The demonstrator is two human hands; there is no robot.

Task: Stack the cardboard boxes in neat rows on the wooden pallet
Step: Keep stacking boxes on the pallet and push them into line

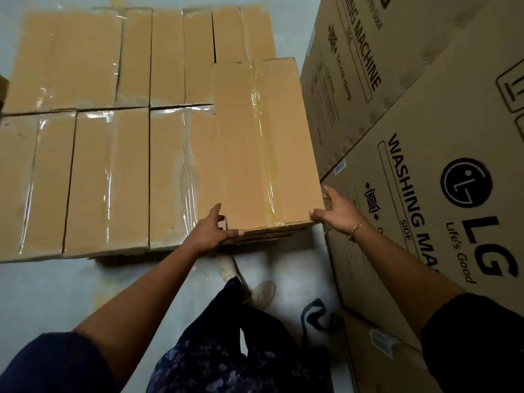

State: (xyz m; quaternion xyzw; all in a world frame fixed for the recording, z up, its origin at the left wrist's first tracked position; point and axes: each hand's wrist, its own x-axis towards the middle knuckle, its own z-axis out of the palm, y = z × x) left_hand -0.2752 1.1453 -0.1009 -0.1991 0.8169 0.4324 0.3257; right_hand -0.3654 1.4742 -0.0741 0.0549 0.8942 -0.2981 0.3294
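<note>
Two hands and one box in hand, entered near to far. Item: left hand [211, 231], fingers straight. The thumb lies along the near end face and the fingers run up the left side, so the hand brackets the near-left corner of the top box [263, 143]. Item: right hand [337, 211], bracelet [357, 226] at the wrist, fingers fanned wide, thumb tip on the near-right corner. I cannot tell whether the palm is against the right side or just off it. Neither hand curls under the box. Item: the top box itself, between the two hands and running away from them. It is long and narrow, sealed lengthwise with clear tape [262, 123], and rests on the lower layer [110, 180]. Its near end is about level with that layer's edge; I cannot tell whether it is flush. Handling, my judgement: stiff walls, crisp corners, moderate weight. The glossy tape looks slick, so I would keep palms on bare board at the end corners and slide the box square, not lift it. Item: left of the left hand and beyond it, lower-layer boxes in two rows, seams close. Pallet: hidden under the load. Item: outboard of the right hand and near it, tall washing-machine cartons [425, 137], which leave little room on that side.
</note>
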